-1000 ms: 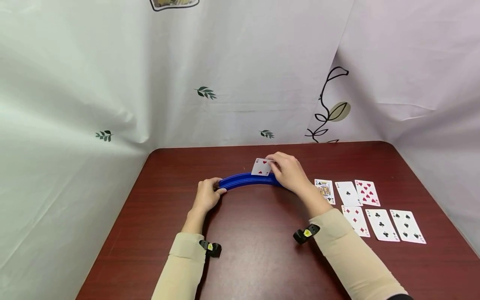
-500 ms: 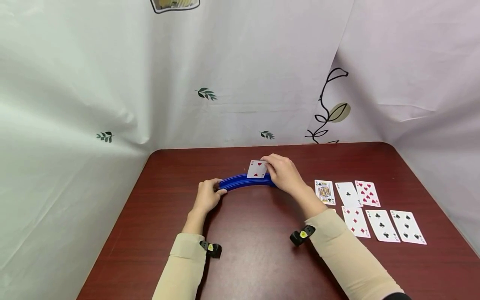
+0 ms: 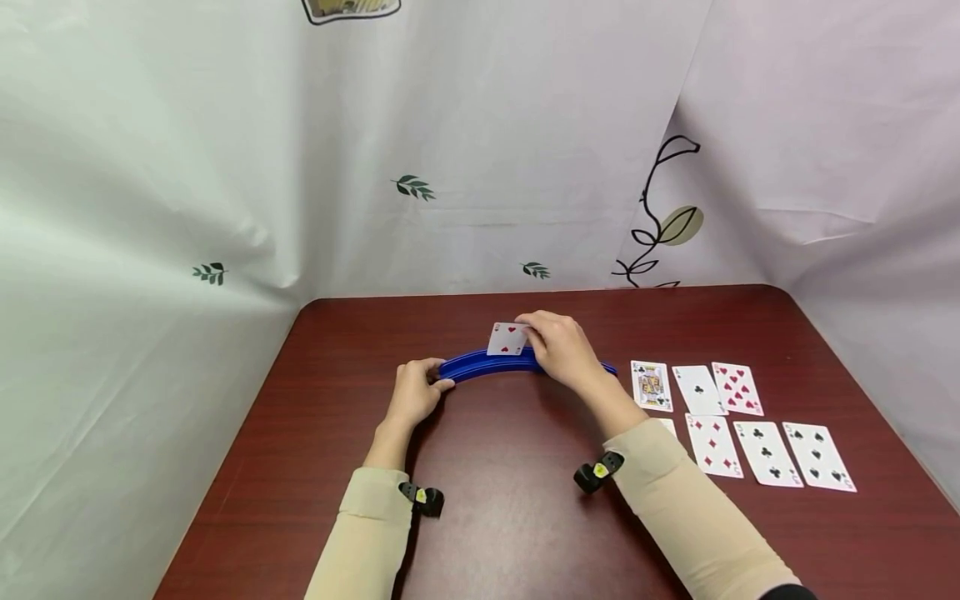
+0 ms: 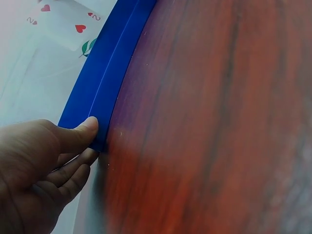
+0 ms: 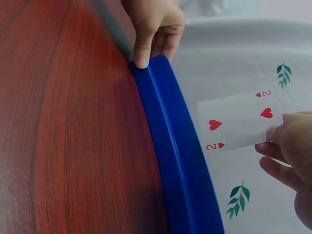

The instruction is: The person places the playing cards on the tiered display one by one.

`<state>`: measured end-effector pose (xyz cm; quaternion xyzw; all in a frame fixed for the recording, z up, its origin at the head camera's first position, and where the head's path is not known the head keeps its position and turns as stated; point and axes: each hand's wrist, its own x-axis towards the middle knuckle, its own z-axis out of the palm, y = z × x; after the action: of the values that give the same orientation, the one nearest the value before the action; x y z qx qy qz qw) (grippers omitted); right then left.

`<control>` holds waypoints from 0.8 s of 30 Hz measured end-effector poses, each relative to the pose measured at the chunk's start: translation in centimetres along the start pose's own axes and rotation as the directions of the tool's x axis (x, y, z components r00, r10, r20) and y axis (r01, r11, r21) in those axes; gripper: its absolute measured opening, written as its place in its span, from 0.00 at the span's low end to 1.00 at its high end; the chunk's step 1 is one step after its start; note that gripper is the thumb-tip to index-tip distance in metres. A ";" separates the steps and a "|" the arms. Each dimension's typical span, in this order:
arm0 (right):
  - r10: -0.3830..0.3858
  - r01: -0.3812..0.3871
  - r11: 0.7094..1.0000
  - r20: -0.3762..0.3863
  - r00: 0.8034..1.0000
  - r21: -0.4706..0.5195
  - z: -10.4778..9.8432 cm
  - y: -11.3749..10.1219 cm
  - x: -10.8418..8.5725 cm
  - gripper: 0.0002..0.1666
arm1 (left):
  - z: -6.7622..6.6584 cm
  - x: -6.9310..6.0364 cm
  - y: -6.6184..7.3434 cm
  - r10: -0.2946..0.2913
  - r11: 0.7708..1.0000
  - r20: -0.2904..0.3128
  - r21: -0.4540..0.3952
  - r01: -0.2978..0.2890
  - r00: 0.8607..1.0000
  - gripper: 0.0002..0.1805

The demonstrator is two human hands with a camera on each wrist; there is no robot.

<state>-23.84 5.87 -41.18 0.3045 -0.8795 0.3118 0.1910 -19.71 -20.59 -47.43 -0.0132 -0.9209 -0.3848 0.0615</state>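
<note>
My left hand (image 3: 414, 392) grips the left end of a curved blue card holder (image 3: 483, 362), thumb on its front face in the left wrist view. Between the thumb and fingers of my right hand (image 3: 562, 347) is a two of hearts playing card (image 3: 506, 339). The card is upright above the middle of the holder, its face toward me. In the right wrist view the right hand (image 5: 298, 151) pinches one edge of the two of hearts (image 5: 234, 129). Whether the card's lower edge touches the holder's groove I cannot tell. My right hand hides part of the holder's right half.
Face-up cards lie to the right: a king of clubs (image 3: 651, 386), an ace of clubs (image 3: 699, 390) and several others, including a spade card (image 3: 819, 457). My right sleeve covers most of one card (image 3: 666, 425). White curtains surround the brown table (image 3: 345, 333).
My right hand has moved left and slightly toward me with the two of hearts along the holder, uncovering the holder's right end. The left hand stays on the left end.
</note>
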 end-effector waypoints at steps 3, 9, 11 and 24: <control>-0.009 0.009 1.000 -0.006 1.000 0.005 0.4 -0.1 0.1 0.10 | 0.0 0.1 -0.1 0.014 1.000 -0.008 -0.002 -0.014 1.000 0.18; -0.023 0.023 1.000 -0.005 1.000 0.001 0.8 -0.4 0.3 0.10 | 0.0 0.0 0.0 0.011 1.000 -0.003 0.004 -0.011 1.000 0.18; -0.028 0.028 1.000 -0.007 1.000 0.007 0.8 -0.5 0.4 0.10 | 0.0 0.0 0.1 0.003 1.000 -0.001 0.005 -0.003 1.000 0.18; -0.048 0.048 0.999 -0.011 0.999 0.015 1.7 -1.2 0.8 0.10 | 0.1 0.1 0.0 0.023 1.000 -0.011 0.010 -0.023 1.000 0.17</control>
<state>-23.84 3.65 -41.49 0.3253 -0.8686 0.3152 0.2008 -19.84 -20.54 -47.52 -0.0213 -0.9222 -0.3795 0.0710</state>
